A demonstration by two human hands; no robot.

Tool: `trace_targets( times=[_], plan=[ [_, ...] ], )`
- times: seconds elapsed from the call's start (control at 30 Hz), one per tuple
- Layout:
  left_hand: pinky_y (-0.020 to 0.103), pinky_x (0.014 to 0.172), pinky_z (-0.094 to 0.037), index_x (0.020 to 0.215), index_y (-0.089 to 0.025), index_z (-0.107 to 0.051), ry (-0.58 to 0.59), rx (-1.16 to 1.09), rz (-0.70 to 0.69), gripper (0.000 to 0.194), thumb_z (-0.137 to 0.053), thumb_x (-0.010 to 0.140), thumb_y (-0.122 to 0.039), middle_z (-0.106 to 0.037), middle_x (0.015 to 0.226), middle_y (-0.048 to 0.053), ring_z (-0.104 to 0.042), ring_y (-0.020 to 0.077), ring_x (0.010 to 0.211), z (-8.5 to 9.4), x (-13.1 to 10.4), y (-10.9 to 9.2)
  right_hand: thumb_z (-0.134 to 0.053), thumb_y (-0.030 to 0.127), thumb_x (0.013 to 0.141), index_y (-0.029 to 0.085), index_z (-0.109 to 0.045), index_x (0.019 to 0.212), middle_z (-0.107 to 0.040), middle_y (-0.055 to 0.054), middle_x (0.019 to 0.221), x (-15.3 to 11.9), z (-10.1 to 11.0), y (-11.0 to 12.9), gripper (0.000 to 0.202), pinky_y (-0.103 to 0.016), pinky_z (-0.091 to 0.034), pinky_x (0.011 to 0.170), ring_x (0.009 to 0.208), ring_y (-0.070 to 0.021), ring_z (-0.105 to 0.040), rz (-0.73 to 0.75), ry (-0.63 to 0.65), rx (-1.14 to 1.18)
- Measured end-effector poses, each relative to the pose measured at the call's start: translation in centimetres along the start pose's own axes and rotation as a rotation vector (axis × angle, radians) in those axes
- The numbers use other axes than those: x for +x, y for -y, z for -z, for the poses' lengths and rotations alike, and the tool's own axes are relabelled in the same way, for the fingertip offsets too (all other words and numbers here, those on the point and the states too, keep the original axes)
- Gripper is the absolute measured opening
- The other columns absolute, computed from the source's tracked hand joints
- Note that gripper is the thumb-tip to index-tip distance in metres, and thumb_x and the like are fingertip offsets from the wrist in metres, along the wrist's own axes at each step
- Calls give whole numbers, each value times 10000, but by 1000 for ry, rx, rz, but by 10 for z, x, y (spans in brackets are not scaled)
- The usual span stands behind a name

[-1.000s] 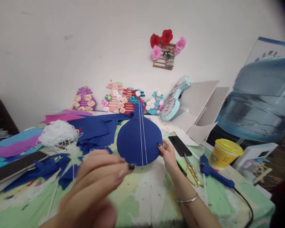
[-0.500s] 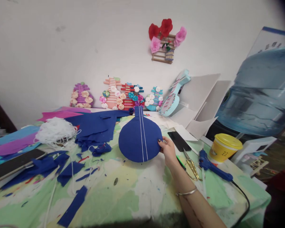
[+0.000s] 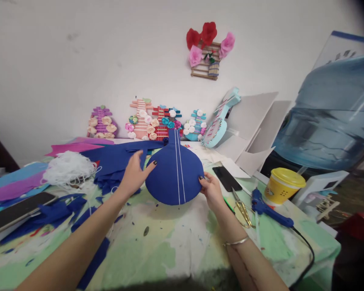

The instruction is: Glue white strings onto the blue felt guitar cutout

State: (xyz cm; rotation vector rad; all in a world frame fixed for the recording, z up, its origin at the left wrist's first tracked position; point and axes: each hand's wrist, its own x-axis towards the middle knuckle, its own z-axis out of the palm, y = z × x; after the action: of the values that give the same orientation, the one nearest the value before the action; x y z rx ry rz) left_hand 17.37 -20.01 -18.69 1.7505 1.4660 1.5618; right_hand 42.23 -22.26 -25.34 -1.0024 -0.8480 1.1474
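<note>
A round-bodied, lute-shaped piece covered in dark blue [image 3: 162, 173] is held up over the table, its narrow neck pointing away from me. Two thin white cords run lengthwise down it. My right hand [image 3: 211, 189] grips its right edge, thumb on the front and fingers behind. At the left edge is my left hand [image 3: 135, 173], with fingers spread and the thumb reaching over the rim; whether the thumb touches the surface I cannot tell. Gold-handled scissors [image 3: 243, 210] and a blue glue gun [image 3: 271, 210] lie to the right of my right hand.
Left are blue scraps [image 3: 54, 214], a white cord heap [image 3: 69, 169] and a dark flat device [image 3: 15, 212]. A phone [image 3: 227, 178], a yellow tub [image 3: 285, 186] and a water bottle [image 3: 327, 121] are at right. Several decorated instrument models [image 3: 164, 125] line the wall.
My left hand has come into view from the lower left and reached the blue piece's left edge. My right hand keeps its hold. The view has shifted slightly.
</note>
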Motion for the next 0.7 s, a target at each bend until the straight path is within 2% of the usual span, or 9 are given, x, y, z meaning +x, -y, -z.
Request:
trace_targets(
  times=[0.03,0.07,0.1,0.17,0.3,0.4,0.5,0.6,0.7],
  plan=[
    [491,930,-484,1207,-141,-533,96,-146,203,534,-690,747,-364,-590,1239,180,-590,317,1115,-5,2,9,-775,379,533,199,-570,852,-631,43,573,0,-1,0,420,-269,-494,546,486,-125,-569,2,14,2],
    [464,896,-511,1191,-141,-547,221,-302,334,516,-688,752,-374,-628,1189,172,-628,299,1054,-9,3,18,-786,388,526,201,-570,855,-628,45,568,-1,-2,0,436,-265,-494,544,486,-124,-569,4,29,2],
    [419,872,-531,1160,-137,-573,319,-438,424,481,-700,747,-351,-660,1137,161,-658,272,992,-11,2,27,-794,399,522,202,-574,861,-628,45,569,-2,-4,0,450,-264,-497,544,488,-124,-573,2,45,1],
    [333,801,-561,1084,-128,-627,404,-616,529,403,-727,722,-277,-711,1008,136,-694,222,853,-11,-1,39,-792,443,538,203,-584,870,-636,35,580,-4,-8,0,459,-280,-513,549,495,-138,-596,-11,78,-7],
    [267,626,-576,948,-104,-680,244,-673,641,253,-707,696,-113,-731,805,104,-686,177,631,-3,4,48,-716,515,630,183,-589,849,-700,-45,682,-7,-10,-2,417,-324,-548,573,553,-196,-674,-19,64,-44],
    [256,573,-570,932,-97,-674,61,-694,672,225,-687,710,-60,-721,756,78,-669,158,583,6,18,53,-643,445,716,181,-550,883,-723,-71,759,-7,-5,0,325,-282,-546,585,583,-179,-692,55,-99,-89],
    [217,548,-550,1006,-118,-642,-127,-729,702,279,-683,738,-53,-706,725,13,-640,113,553,18,30,59,-534,350,804,195,-485,923,-719,-58,800,1,-1,12,202,-251,-546,599,592,-148,-686,145,-277,-168],
    [177,546,-533,1051,-137,-620,-177,-750,710,280,-659,782,-70,-687,708,-35,-620,81,560,29,37,63,-459,250,860,202,-478,990,-712,-46,903,21,-8,32,140,-233,-547,650,660,-122,-693,194,-315,-325],
    [165,555,-533,1029,-128,-624,-192,-771,708,258,-658,782,-64,-679,713,-42,-617,74,578,33,37,63,-507,167,866,175,-555,974,-700,-34,874,54,-21,43,118,-230,-542,684,708,-118,-688,147,-237,-566]
  ],
)
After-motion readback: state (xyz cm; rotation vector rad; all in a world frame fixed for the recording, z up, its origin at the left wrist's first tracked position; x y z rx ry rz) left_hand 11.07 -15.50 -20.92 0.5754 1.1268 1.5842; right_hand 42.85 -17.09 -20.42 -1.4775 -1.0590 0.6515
